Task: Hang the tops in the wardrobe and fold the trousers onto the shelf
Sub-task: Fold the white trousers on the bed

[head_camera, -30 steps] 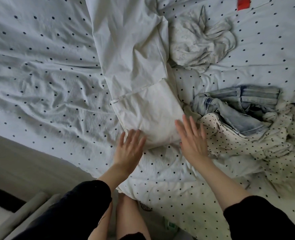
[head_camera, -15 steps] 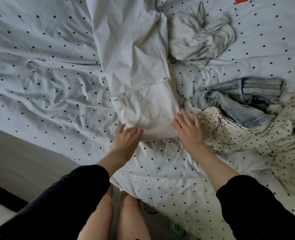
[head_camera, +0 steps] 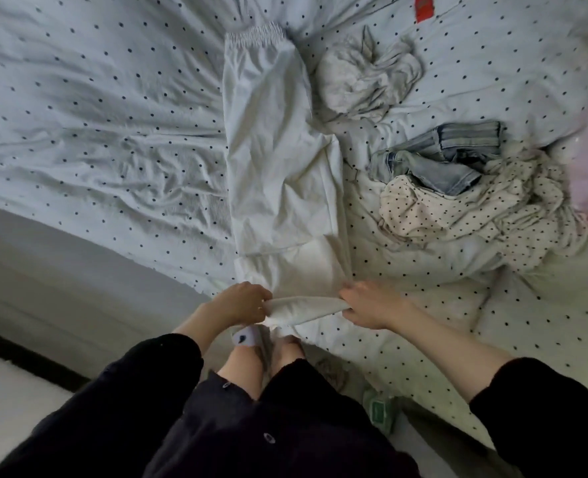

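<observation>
The white trousers [head_camera: 278,160] lie flat on the bed [head_camera: 96,115], with the stretchy waist at the far end. The left hand [head_camera: 241,303] and the right hand [head_camera: 366,305] each pinch the near end of the trousers and lift it up off the bed. A moment ago both hands lay flat on that end, with fingers straight. Right of the trousers sit a crumpled grey top [head_camera: 365,81], some jeans [head_camera: 437,157] and a spotted top [head_camera: 475,215]. The jeans rest partly on the spotted top.
</observation>
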